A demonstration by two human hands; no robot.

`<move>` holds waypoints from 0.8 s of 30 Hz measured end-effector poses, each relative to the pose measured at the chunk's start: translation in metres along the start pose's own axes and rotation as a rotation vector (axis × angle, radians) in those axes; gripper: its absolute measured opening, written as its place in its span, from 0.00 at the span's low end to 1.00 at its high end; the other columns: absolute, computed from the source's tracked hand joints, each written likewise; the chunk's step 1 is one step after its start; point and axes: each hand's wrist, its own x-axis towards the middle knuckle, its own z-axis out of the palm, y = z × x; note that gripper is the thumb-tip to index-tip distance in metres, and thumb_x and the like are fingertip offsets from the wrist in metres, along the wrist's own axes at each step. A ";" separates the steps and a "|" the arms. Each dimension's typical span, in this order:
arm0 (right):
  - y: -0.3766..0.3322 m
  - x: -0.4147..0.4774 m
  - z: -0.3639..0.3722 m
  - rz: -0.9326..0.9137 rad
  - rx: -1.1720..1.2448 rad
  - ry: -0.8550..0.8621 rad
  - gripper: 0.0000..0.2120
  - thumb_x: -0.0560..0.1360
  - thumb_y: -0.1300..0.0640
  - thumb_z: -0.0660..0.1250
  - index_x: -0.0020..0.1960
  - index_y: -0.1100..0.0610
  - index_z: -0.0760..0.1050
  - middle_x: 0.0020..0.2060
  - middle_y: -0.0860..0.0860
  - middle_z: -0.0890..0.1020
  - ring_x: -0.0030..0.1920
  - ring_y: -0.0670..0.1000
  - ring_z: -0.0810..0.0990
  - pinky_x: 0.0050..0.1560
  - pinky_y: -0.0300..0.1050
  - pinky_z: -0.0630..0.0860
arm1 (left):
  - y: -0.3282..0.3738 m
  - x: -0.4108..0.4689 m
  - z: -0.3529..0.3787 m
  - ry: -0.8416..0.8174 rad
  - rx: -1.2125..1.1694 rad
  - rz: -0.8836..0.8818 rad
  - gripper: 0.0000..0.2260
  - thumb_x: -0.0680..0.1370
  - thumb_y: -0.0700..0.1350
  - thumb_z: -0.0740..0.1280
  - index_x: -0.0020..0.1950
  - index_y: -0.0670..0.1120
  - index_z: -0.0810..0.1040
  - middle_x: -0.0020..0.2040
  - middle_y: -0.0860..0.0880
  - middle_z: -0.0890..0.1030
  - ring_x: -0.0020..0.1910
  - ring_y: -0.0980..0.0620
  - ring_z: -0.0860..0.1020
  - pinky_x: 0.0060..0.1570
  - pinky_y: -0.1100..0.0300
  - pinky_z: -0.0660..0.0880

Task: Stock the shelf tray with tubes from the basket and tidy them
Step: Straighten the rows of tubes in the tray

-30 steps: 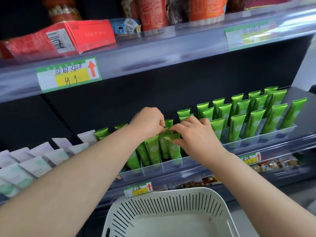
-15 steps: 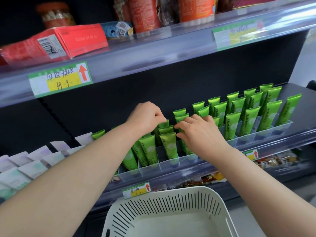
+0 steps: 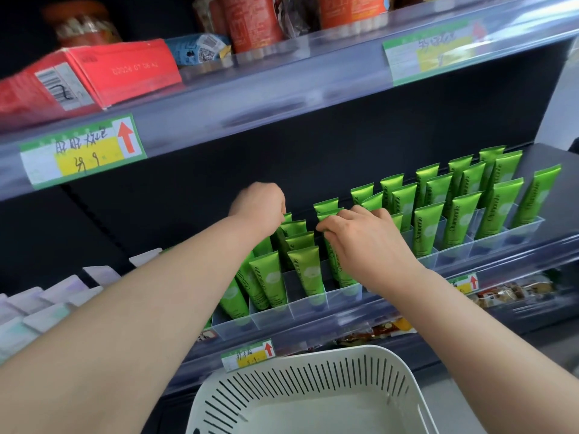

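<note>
Standing in rows, the green tubes (image 3: 305, 270) fill most of the clear shelf tray (image 3: 282, 317). We judge stocking nearly done, with tidying left. Our right hand (image 3: 366, 242) curls its fingers (image 3: 341, 219) round tube tops right beneath them. Our left hand (image 3: 258, 205) curls just beside, its fingertips hidden, so we cannot tell its hold. Well below our fingers, the white basket (image 3: 313, 355) shows no tubes.

Bright, even light; glare streaks the clear shelf edge (image 3: 282, 98). Upper shelf goods blur, and edges bow outward.
</note>
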 end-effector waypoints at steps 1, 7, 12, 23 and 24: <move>0.001 0.000 0.000 -0.002 0.002 0.007 0.13 0.81 0.54 0.57 0.61 0.48 0.76 0.48 0.46 0.81 0.51 0.52 0.75 0.49 0.50 0.68 | 0.002 0.001 0.001 0.016 -0.004 0.002 0.07 0.75 0.42 0.71 0.39 0.53 0.80 0.47 0.48 0.83 0.46 0.46 0.80 0.41 0.58 0.73; 0.003 0.001 0.002 -0.003 0.013 -0.001 0.13 0.81 0.54 0.57 0.61 0.48 0.75 0.49 0.46 0.81 0.52 0.52 0.76 0.50 0.50 0.68 | 0.009 0.004 0.003 0.083 -0.049 0.031 0.03 0.76 0.44 0.70 0.47 0.50 0.83 0.49 0.49 0.82 0.47 0.46 0.80 0.44 0.57 0.76; -0.002 -0.002 -0.001 -0.011 0.021 -0.009 0.14 0.81 0.52 0.55 0.63 0.48 0.74 0.53 0.46 0.80 0.55 0.51 0.75 0.51 0.50 0.68 | -0.003 -0.002 0.007 0.046 -0.240 0.027 0.08 0.75 0.44 0.71 0.52 0.53 0.83 0.50 0.53 0.83 0.50 0.52 0.80 0.52 0.54 0.78; -0.031 0.004 0.009 -0.093 0.009 0.132 0.08 0.74 0.57 0.68 0.53 0.52 0.80 0.43 0.48 0.82 0.46 0.55 0.78 0.43 0.50 0.71 | -0.031 -0.049 -0.011 0.145 -0.308 0.140 0.11 0.77 0.44 0.68 0.59 0.53 0.82 0.58 0.55 0.82 0.58 0.53 0.77 0.59 0.60 0.72; -0.034 0.005 0.010 -0.110 0.012 0.136 0.08 0.74 0.57 0.68 0.53 0.52 0.80 0.43 0.48 0.82 0.46 0.55 0.78 0.42 0.50 0.71 | -0.036 -0.054 -0.013 0.140 -0.300 0.146 0.11 0.77 0.44 0.68 0.58 0.53 0.82 0.58 0.54 0.82 0.58 0.53 0.78 0.59 0.59 0.72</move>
